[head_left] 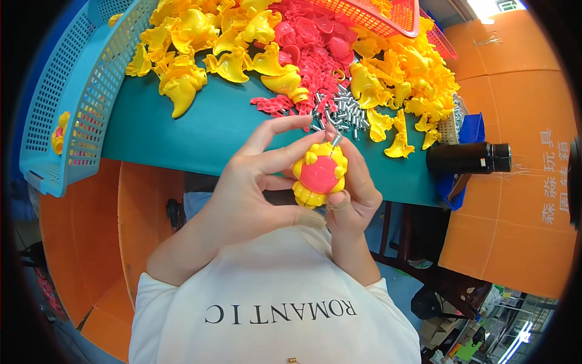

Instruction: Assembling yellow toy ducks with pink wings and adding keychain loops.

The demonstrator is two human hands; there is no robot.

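A small yellow plastic toy [319, 174] with a round pink face or panel is up between my hands, just off the table's front edge. My right hand [357, 197] grips it from the right, thumb pressed on its lower side. From the left, my left hand [248, 179] curls round it, the index fingertip at the toy's top and other fingers partly hidden behind it. A short silver metal pin [336, 140] sticks up at the top of the toy by the fingertips. A tan covering wraps my left thumb.
On the green table [151, 127] lie piles of yellow shell parts [418, 79], pink plastic parts [303, 36] and silver pins [348, 112]. A blue basket [91, 103] stands left, a red basket [388, 18] at the back. A black bottle [467, 159] lies right, near orange cartons [503, 200].
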